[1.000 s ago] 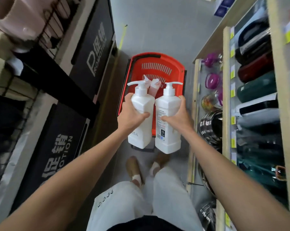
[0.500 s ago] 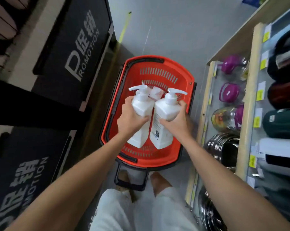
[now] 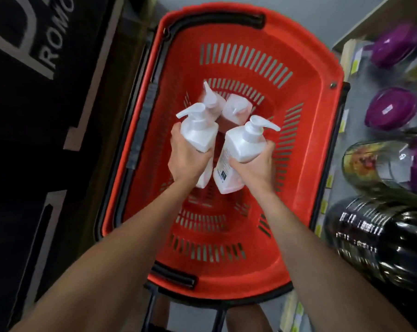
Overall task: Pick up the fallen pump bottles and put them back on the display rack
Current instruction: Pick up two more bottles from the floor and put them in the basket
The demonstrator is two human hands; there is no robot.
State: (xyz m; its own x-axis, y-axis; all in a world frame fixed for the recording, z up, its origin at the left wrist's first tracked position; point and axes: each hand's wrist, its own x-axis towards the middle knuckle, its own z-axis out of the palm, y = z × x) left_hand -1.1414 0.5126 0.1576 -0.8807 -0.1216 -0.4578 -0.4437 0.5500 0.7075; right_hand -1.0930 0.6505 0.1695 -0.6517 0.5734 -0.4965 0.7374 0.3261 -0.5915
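I look straight down into a red shopping basket (image 3: 305,144) on the floor. My left hand (image 3: 187,158) grips one white pump bottle (image 3: 199,131) around its body, nozzle pointing left. My right hand (image 3: 253,165) grips a second white pump bottle (image 3: 241,144), nozzle pointing right, its label side turned left. Both held bottles hang inside the basket, side by side and slightly apart. Two more white pump bottles (image 3: 236,110) stand at the basket's bottom just beyond them, partly hidden by the held ones.
A black promotion board (image 3: 32,75) stands along the left. Shelves on the right hold purple-lidded containers (image 3: 392,109), a clear jar (image 3: 373,164) and stacked dark glossy ware (image 3: 380,240). The basket's black handles (image 3: 217,20) lie folded on its rim.
Both hands have gone down with their bottles, from above the basket to inside it. The camera has tilted down and come closer, so the basket fills the view.
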